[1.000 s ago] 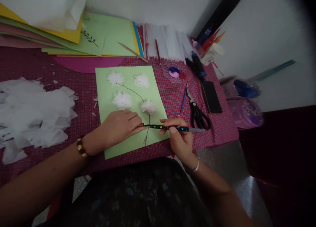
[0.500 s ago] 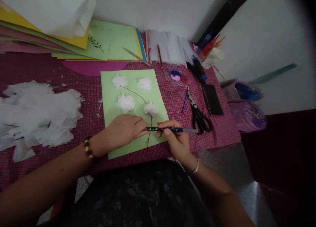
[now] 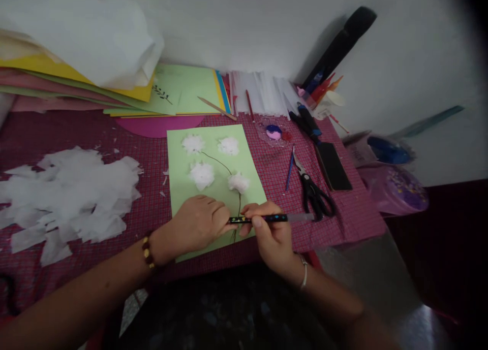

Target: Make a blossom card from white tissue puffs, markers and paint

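Note:
A black patterned pen [image 3: 276, 218] with a grey end lies level between my two hands, above the lower part of a light green sheet [image 3: 179, 197]. My left hand [image 3: 202, 222] is closed round the pen's left end, its fingertips partly hidden. My right hand [image 3: 271, 233] pinches the pen's middle between thumb and fingers. Several white fluffy paper flowers sit on the sheet, one of them a slightly pinkish flower [image 3: 239, 182] above the pen. Thin dark stems run from the flowers down under the pen.
White tissue pieces [image 3: 76, 187] lie heaped at left. Coloured sheets [image 3: 186, 86] are stacked behind. At right are black scissors [image 3: 316, 195], a blue thin brush [image 3: 290, 171], a dark phone [image 3: 333, 166] and a paint palette [image 3: 273, 131]. Purple containers [image 3: 400, 187] stand beyond the table edge.
The whole view has shifted, so the table and both hands appear lower and slightly further right. Both hands keep their hold on the pen over the sheet.

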Available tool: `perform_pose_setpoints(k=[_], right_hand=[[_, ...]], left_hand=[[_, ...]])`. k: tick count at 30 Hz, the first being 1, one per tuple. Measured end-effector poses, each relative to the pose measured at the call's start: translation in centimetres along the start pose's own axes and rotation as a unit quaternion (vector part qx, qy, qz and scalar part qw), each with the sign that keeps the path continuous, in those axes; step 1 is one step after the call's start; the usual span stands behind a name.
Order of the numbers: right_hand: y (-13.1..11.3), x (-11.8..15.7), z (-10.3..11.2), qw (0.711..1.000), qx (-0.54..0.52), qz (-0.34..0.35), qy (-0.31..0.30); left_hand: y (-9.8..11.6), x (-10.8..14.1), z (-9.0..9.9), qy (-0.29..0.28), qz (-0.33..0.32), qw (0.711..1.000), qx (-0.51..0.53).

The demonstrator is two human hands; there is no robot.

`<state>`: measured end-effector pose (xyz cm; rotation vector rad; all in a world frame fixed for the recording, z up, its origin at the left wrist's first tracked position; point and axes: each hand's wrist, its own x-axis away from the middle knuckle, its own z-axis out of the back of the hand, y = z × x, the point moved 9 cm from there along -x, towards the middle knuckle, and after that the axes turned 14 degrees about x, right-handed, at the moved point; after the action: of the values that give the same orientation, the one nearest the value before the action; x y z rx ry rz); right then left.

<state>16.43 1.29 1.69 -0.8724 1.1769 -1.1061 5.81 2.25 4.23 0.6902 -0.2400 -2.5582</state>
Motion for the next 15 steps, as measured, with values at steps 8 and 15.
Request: perform_pose_setpoints(k=[8,15], right_hand=[[-2.7,-4.7,4.4,0.994,0.08,0.072,-0.038],[-1.4,-17.2,6.9,0.889,0.379,0.227,-0.12]], left_hand=[[-5.2,0.9,2.8,0.067,0.114,0.99,0.049],[-11.1,4.3,6.8,0.221,0.266,0.937,0.042]])
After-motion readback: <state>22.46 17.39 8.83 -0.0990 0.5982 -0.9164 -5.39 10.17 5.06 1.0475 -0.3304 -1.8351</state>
